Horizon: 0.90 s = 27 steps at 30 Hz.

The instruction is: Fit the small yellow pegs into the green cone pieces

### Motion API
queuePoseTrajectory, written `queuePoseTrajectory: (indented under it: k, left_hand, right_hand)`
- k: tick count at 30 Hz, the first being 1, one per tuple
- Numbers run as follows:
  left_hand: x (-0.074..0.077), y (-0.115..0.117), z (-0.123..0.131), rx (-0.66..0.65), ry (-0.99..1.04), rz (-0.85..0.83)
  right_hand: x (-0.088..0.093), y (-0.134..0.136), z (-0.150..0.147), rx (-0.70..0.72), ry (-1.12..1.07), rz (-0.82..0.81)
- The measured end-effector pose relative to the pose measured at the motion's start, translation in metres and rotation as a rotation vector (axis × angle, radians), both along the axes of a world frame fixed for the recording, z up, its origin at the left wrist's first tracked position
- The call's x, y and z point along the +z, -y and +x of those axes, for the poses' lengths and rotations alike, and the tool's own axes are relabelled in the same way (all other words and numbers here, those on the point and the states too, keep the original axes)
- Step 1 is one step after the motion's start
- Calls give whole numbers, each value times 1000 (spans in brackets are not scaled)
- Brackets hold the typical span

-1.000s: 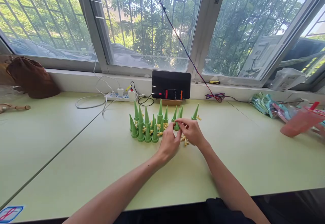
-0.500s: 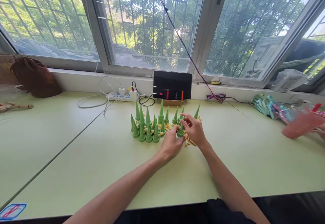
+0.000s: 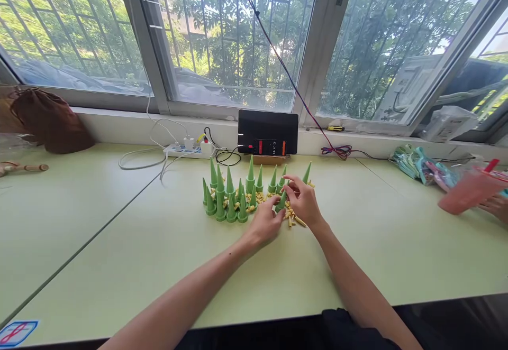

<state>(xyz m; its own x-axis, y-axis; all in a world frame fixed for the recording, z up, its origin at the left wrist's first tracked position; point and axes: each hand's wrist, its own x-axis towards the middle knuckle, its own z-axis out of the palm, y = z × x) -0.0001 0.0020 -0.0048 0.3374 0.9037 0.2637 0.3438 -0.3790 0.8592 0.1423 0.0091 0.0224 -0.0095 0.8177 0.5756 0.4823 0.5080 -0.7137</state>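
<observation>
Between my two hands stands a small green cone [image 3: 281, 202] with a wider round base. My left hand [image 3: 265, 219] is closed around the base of this cone, thumb on the near side. Close to the cone's tip, my right hand [image 3: 305, 203] has its fingers curled in a pinch; anything between them is too small to make out. Several more green cones [image 3: 220, 205] stand upright in a group to the left and behind. Small yellow tube-like pieces [image 3: 291, 218] lie scattered among the cones and beneath my right hand.
A dark tablet [image 3: 268, 128] with a lit phone timer [image 3: 272, 147] leans by the window. A power strip [image 3: 186, 152] with cables lies at the back left. On the right, another person's hand [image 3: 496, 205] is beside a pink cup [image 3: 462, 191]; a brown bag [image 3: 50, 122] sits far left.
My left thumb has shifted up along the cone's base, and the cone leans slightly more. The right hand stays near its tip. The whole view has drifted a little.
</observation>
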Motion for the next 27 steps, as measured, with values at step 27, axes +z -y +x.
queuePoseTrajectory:
  k: [27]
  left_hand:
    - [6,-5,-3,141,69,-33]
  right_hand:
    - [-2,-5,11,-107,254,-110]
